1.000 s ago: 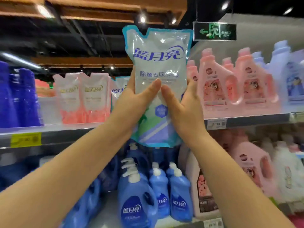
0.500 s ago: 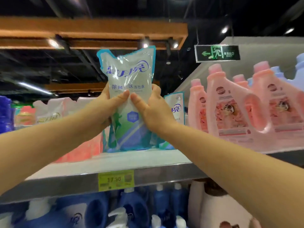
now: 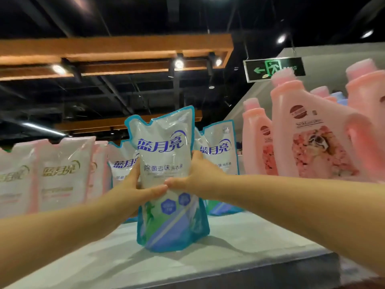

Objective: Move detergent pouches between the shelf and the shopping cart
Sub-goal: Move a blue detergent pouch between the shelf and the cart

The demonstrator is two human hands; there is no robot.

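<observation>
A blue-and-white detergent pouch [image 3: 166, 159] stands upright with its base on the top shelf [image 3: 239, 247], near the front. My left hand [image 3: 133, 188] grips its left side and my right hand [image 3: 200, 176] grips its right side, thumbs meeting across the front. Behind it stand two more blue pouches of the same kind, one at the left [image 3: 120, 163] and one at the right [image 3: 220, 149]. The shopping cart is out of view.
Pink-and-white pouches [image 3: 62, 174] line the shelf to the left. Large pink detergent bottles [image 3: 312, 134] stand at the right. Bare shelf surface lies in front of and right of the held pouch. An exit sign [image 3: 275, 68] hangs overhead.
Both hands carried the pouch from up in the air down and forward onto the top shelf, where its base now rests. The view has risen to shelf-top level.
</observation>
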